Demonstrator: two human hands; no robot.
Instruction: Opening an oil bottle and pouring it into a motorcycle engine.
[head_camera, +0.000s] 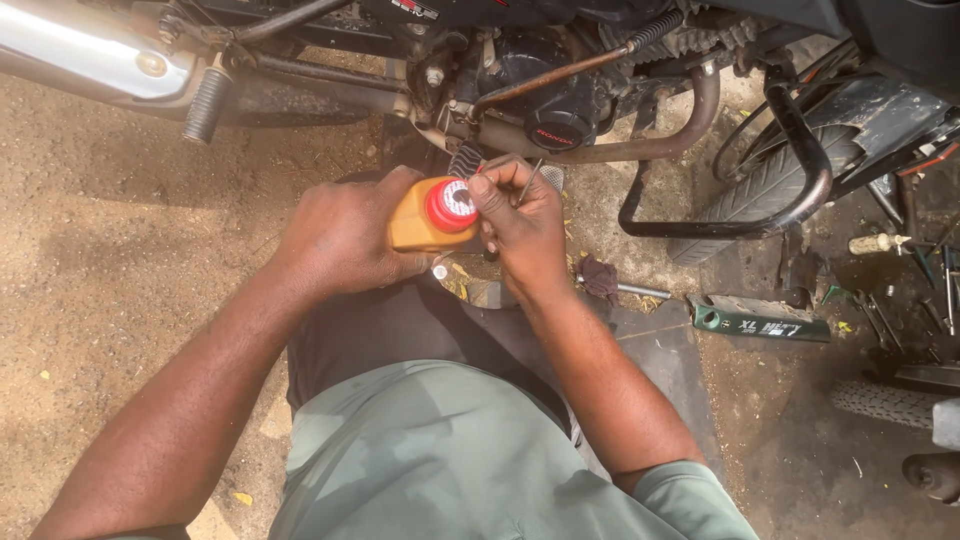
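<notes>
Near the camera, above the knees, the left hand (345, 235) clasps a stiff, likely slippery orange bottle (418, 222) by its body while right hand (522, 228) fingers pinch its red cap (452, 205).

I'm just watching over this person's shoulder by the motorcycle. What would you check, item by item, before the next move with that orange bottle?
1. Bottle held firm: ok. The left hand wraps the orange bottle.
2. Neck opening accessible: ok. It faces the camera inside the red ring, with the right hand at it.
3. Seal pierced or removed: cannot tell. The opening looks pale and patterned.
4. Tool under control: ok. A thin metal tool sits between the right fingers.
5. Bottle tilt: not ok if unsealed. It lies almost sideways.
6. Ground around the knees: not ok. A green box and small tools lie close by.
</notes>
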